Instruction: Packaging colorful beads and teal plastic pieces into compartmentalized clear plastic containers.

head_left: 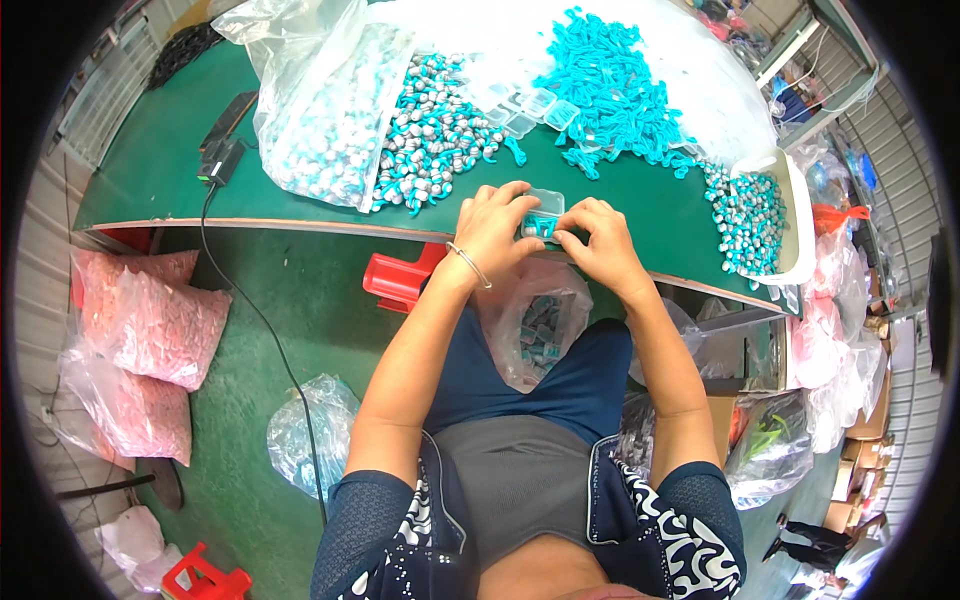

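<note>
On the green table [150,170] before you, a clear bag [325,140] lies left, grey-and-teal pieces [435,130] spilling beside it. Your left hand [494,226] grips the left side of a small open box [543,212] at the near edge; your right hand [602,243] pinches its right side. Beyond sits a teal heap [620,100]; far right, a white bin [803,225].

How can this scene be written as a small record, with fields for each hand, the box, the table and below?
Left hand: holds small clear box, left side
Right hand: holds its right side
Box state: lid open, turquoise pieces inside
On green table: turquoise pile, grey-and-turquoise pieces, white tub at right
Below: open clear bag, red stool partly hidden
</note>
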Tool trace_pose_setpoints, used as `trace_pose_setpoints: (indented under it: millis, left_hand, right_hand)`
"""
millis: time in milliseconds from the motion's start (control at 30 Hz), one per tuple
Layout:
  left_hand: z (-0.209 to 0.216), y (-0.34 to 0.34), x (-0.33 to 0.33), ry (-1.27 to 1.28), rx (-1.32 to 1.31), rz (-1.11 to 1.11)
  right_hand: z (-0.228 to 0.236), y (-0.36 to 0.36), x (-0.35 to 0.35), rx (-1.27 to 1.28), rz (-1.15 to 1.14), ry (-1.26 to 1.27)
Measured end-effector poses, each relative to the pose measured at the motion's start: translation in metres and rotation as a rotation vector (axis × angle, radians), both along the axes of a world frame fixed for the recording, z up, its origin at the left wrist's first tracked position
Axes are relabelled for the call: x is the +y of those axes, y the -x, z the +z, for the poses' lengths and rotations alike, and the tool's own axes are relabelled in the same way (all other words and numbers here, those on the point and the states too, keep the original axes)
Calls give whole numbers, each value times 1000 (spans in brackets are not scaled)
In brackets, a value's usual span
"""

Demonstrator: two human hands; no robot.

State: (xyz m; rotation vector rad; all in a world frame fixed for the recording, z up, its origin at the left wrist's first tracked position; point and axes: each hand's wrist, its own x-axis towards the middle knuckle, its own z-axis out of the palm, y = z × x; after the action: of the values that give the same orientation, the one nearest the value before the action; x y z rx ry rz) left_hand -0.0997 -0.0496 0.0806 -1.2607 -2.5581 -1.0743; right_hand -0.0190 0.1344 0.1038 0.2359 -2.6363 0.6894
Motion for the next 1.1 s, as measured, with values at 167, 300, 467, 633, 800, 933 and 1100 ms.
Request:
trace_pose_setpoints:
  millis: [167, 300, 467, 633, 800, 933, 1100]
  left_hand:
    - [1, -1, -1, 6, -5, 9]
    - [0, -1, 0, 0, 0, 9]
    - [0, -1, 0, -8, 13, 13]
    - [-2, -1, 0, -10, 10, 14]
    - [7, -4, 1, -29, -23, 21]
    - [3, -5, 1, -105, 7, 75]
    - [5, -6, 0, -63, -1, 12]
  right_hand:
    - [5, 5, 3, -55, -13, 209]
    - [1, 18, 11, -22, -108, 113]
    - [-3, 31, 9, -70, -212, -25]
    - [-11, 41, 14, -126, -215, -106]
    - [-14, 45, 19, -107, -80, 105]
    - [-7, 37, 9, 15, -3, 208]
    - [-3, 25, 8, 63, 85, 273]
